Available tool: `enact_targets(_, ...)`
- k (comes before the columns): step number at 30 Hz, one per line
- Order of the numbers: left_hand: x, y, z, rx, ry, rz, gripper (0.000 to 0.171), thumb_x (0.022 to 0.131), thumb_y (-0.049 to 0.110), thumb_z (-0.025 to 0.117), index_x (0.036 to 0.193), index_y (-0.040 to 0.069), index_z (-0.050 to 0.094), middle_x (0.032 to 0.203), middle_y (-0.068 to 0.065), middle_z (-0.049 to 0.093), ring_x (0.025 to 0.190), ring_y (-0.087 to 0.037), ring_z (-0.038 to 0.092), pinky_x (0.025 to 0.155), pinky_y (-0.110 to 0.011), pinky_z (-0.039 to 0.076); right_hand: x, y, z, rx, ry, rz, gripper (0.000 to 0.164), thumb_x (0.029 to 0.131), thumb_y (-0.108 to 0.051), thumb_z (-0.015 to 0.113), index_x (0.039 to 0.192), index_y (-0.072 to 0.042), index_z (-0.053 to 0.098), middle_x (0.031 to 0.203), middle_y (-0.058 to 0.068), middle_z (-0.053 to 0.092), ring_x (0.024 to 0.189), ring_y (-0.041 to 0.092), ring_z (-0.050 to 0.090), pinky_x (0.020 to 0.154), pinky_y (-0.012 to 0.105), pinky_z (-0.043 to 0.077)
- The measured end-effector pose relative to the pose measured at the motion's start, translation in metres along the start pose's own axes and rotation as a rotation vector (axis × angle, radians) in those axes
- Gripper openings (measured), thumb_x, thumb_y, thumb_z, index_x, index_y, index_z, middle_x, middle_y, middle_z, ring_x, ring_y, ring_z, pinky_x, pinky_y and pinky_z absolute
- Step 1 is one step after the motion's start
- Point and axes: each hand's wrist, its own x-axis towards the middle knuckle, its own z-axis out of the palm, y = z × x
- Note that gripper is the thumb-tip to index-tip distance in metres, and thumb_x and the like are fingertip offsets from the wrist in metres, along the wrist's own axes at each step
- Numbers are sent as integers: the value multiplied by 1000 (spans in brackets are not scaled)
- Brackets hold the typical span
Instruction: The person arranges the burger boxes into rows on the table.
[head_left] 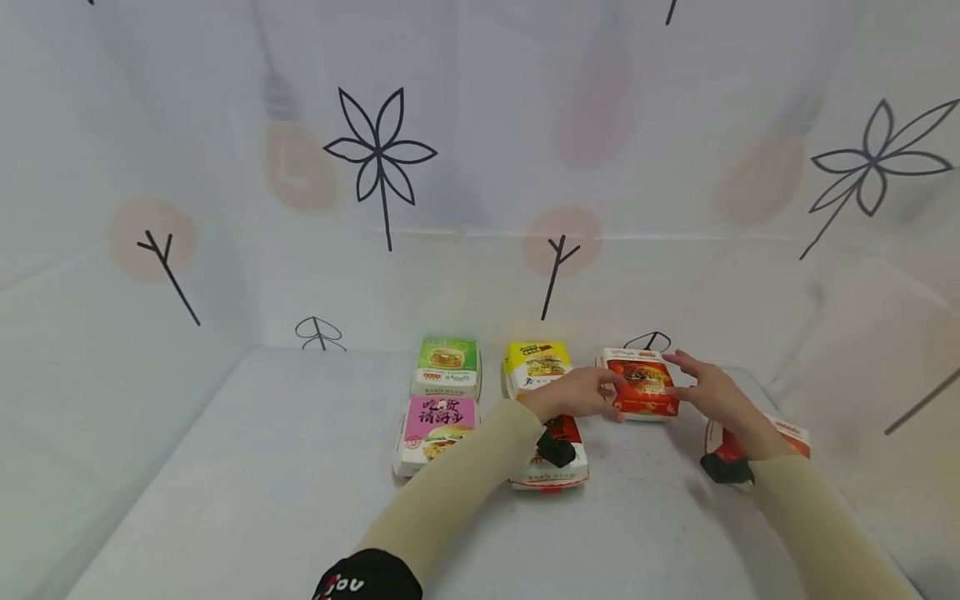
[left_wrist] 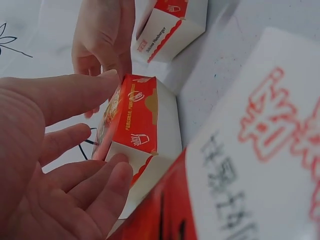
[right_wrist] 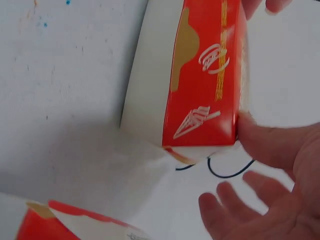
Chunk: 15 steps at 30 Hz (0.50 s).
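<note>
A red and white burger box [head_left: 639,385] lies on the table at the back right, between my two hands. My left hand [head_left: 581,392] is at its left side, fingers spread and relaxed. In the left wrist view, fingertips [left_wrist: 120,170] come right up to the box's white side, with the thumb stretched over towards the lid. From the right, my right hand [head_left: 716,398] reaches to the same box. The right wrist view shows that thumb [right_wrist: 260,140] at the lid's edge and the other fingers loosely bent, clear of the box.
Another red and white box [head_left: 791,433] sits to the right, partly behind my right wrist. Under my left forearm is a red-topped box [head_left: 551,475], with a yellow box [head_left: 536,362] behind it. Further left are a green box [head_left: 447,367] and a pink box [head_left: 435,425].
</note>
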Motion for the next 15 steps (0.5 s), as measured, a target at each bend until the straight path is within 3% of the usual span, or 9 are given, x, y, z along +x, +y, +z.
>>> enact_targets(3, 0, 1, 2, -2, 1, -7, 54, 87, 26, 79, 137, 24, 59, 132, 1, 61, 114, -9, 57, 93, -27, 48, 3, 4, -2, 28, -32, -42, 75, 94, -16, 65, 156, -4, 26, 158, 33, 11, 136, 62, 17, 98, 79, 24)
enact_targets(9, -1, 2, 2, -7, 3, -13, 55, 87, 29, 79, 138, 26, 58, 134, 1, 60, 117, -10, 56, 95, -29, 47, 5, 4, -1, 116, -98, -13, 75, 95, -14, 63, 157, -6, 24, 154, 38, 19, 137, 61, 16, 98, 79, 23)
enact_targets(15, -1, 3, 2, 1, -4, -16, 55, 87, 29, 79, 138, 27, 58, 136, 2, 59, 120, -10, 56, 96, -30, 47, 2, 5, 0, 139, -88, -47, 73, 95, -12, 64, 156, -2, 24, 153, 38, 18, 136, 59, 18, 98, 78, 26)
